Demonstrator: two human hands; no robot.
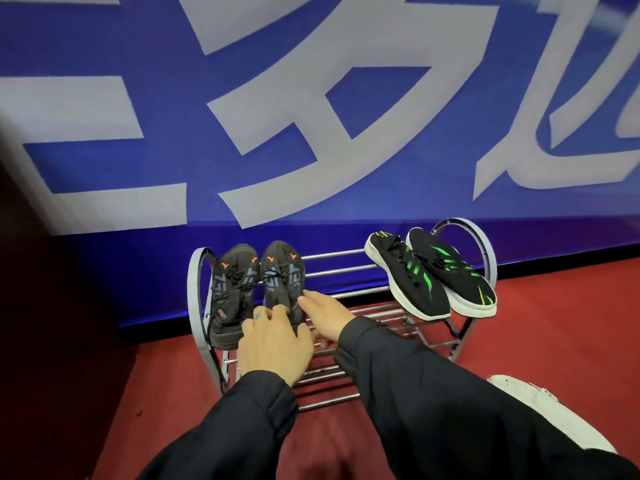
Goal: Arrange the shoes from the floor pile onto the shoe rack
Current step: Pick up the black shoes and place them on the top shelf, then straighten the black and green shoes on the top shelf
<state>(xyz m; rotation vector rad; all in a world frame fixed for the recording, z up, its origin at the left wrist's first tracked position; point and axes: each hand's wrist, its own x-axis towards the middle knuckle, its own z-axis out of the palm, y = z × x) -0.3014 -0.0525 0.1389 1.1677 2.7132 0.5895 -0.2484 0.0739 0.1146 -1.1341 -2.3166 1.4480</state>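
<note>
A low metal shoe rack (346,268) stands on the red floor against a blue banner. On the left of its top shelf sits a black pair with orange marks: the left shoe (232,292) and the right shoe (280,275), toes to the wall. My left hand (273,344) curls over the heel of the right shoe. My right hand (325,317) lies flat beside it, fingertips touching that shoe's outer side. A black pair with green stripes and white soles (429,275) rests at the shelf's right end.
A white shoe (540,410) lies on the floor at the lower right, partly behind my right sleeve. Bare bars show between the two pairs and on the lower shelf (329,386). The blue banner wall (311,133) backs the rack, and a dark panel borders the left.
</note>
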